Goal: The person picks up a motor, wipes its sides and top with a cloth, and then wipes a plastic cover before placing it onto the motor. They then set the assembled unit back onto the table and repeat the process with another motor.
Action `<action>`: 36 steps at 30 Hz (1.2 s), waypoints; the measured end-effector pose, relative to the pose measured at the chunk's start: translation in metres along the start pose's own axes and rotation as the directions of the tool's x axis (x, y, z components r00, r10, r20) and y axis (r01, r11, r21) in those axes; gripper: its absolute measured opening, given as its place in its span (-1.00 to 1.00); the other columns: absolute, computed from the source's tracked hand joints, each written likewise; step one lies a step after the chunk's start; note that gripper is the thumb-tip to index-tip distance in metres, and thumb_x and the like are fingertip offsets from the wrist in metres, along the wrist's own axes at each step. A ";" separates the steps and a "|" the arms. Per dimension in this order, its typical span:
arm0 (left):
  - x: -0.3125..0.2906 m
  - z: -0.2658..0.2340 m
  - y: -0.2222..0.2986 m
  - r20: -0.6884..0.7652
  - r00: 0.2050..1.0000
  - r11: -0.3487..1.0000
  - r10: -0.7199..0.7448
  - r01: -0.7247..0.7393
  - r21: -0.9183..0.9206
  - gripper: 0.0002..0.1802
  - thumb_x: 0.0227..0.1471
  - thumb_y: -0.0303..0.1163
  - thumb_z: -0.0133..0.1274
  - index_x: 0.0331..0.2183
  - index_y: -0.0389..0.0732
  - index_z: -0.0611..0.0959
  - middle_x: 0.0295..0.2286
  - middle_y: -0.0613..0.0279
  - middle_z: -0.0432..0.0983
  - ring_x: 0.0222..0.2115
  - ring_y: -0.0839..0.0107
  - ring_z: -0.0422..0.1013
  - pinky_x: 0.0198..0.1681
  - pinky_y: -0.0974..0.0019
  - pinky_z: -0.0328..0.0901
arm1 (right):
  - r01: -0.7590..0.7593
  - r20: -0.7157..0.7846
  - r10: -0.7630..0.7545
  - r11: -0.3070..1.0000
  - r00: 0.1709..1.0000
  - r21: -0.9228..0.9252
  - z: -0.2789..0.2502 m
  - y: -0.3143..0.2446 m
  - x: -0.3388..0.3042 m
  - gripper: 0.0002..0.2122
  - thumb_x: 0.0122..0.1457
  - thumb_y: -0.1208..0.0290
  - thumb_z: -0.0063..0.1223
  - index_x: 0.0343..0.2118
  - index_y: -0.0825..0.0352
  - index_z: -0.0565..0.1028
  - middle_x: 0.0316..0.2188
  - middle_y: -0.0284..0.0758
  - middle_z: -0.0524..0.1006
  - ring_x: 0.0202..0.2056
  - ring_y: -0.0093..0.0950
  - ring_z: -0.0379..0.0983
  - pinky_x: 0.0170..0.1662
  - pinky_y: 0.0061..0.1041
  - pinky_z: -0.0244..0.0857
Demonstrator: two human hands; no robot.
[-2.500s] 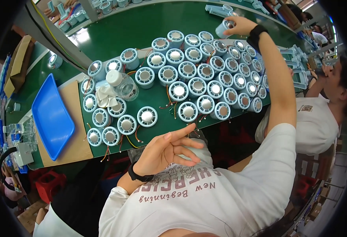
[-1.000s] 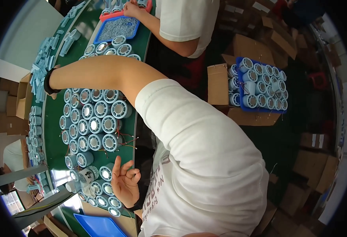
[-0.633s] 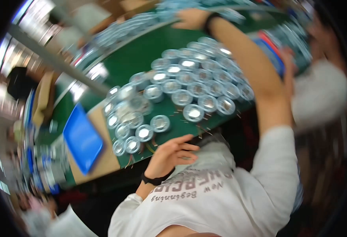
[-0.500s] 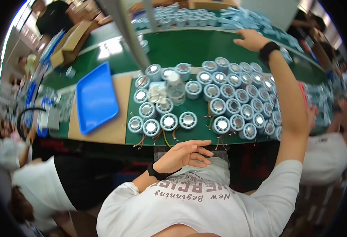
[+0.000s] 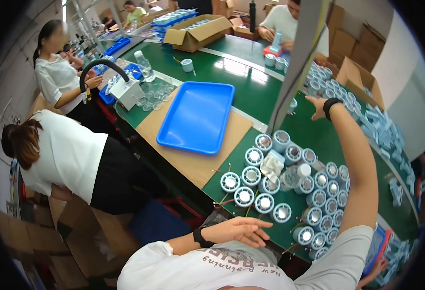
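My right hand (image 5: 320, 107) reaches out over the green work surface with thumb and fingers apart, holding nothing. Close to it, beside the grey post, sits a single light-blue cylindrical part (image 5: 292, 105). My left hand (image 5: 236, 231) hovers in front of my shirt near the table edge, fingers stretched out and nothing in them. Just beyond it stand several light-blue cylindrical parts (image 5: 282, 212) with silver round centres and thin coloured wires. A clear bottle with a white cap (image 5: 297, 175) and a crumpled white wad (image 5: 272, 165) are among them.
An empty blue tray (image 5: 196, 118) lies on a cardboard sheet (image 5: 193, 170) to the left. The grey post (image 5: 297, 63) rises from the table. Across the belt are more light-blue parts (image 5: 326, 87), loose pale-blue pieces (image 5: 381, 130) and a person at work. Other people stand at the left.
The view has swung to the left, so the tray and the people there show more fully. My right hand now appears nearer the lone part by the post; both hands remain empty.
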State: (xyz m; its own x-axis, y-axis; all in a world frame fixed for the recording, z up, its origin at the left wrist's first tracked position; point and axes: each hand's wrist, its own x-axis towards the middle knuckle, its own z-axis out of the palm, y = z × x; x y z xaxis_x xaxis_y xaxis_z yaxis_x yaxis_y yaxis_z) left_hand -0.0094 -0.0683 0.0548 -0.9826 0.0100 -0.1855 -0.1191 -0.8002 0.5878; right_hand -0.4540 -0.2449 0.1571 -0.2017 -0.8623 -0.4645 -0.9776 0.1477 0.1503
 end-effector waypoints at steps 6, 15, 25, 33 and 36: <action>-0.015 -0.009 0.011 -0.055 0.995 0.997 0.079 -0.078 0.018 -0.47 0.30 -0.25 -0.24 0.22 -0.25 0.22 0.00 -0.02 0.40 -0.01 0.23 0.41 0.07 0.21 0.32 | 0.146 -0.053 -0.147 0.989 0.988 -0.025 0.022 -0.006 0.093 0.04 -0.19 0.25 0.36 0.33 0.25 -0.10 0.25 -0.01 0.14 0.23 -0.08 0.11 0.24 -0.37 0.09; -0.007 -0.022 0.023 -0.072 0.994 0.997 0.078 -0.079 -0.021 -0.48 0.30 -0.25 -0.25 0.22 -0.23 0.22 0.01 0.00 0.39 -0.02 0.26 0.41 0.07 0.25 0.32 | 0.316 -0.124 -0.311 0.948 0.942 0.025 0.063 0.034 0.144 -0.24 -0.32 0.45 0.37 0.10 0.24 0.34 0.13 0.00 0.28 0.13 -0.07 0.23 0.19 -0.33 0.16; -0.003 -0.017 0.012 0.009 0.997 0.997 0.079 -0.079 -0.028 -0.46 0.27 -0.23 -0.16 0.22 -0.17 0.24 -0.04 0.09 0.42 -0.05 0.30 0.43 0.03 0.28 0.35 | 0.339 -0.251 -0.284 0.916 0.925 0.215 0.014 0.037 -0.081 -0.47 -0.27 0.67 0.23 -0.11 0.26 0.43 -0.14 -0.23 0.34 -0.14 -0.28 0.38 -0.12 -0.48 0.40; 0.009 0.013 -0.005 0.122 0.947 0.946 0.298 -0.310 0.095 -0.36 0.18 -0.40 0.01 0.24 -0.17 0.20 0.05 0.11 0.32 -0.04 0.35 0.41 0.04 0.32 0.32 | 0.310 -0.278 -0.213 0.875 0.937 0.372 0.014 -0.065 -0.256 -0.51 -0.25 0.66 0.15 -0.12 0.34 0.43 -0.19 -0.25 0.35 -0.28 -0.39 0.41 -0.27 -0.56 0.36; 0.017 0.025 -0.012 0.063 0.917 0.900 0.395 -0.400 0.172 -0.25 0.13 -0.46 0.07 0.27 -0.15 0.11 0.16 0.16 0.13 0.04 0.35 0.33 0.09 0.30 0.27 | 0.197 -0.175 -0.120 0.818 0.977 0.540 0.022 -0.104 -0.294 -0.49 -0.27 0.65 0.17 -0.10 0.35 0.43 -0.18 -0.26 0.36 -0.27 -0.44 0.40 -0.36 -0.62 0.35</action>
State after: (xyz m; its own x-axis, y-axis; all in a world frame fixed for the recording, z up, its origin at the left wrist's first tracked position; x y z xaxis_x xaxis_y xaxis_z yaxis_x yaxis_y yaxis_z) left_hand -0.0286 -0.0437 0.0640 -0.9567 -0.2687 0.1117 0.2608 -0.6211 0.7390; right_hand -0.2938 0.0040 0.2592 -0.0694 -0.9450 -0.3195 -0.8727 0.2127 -0.4396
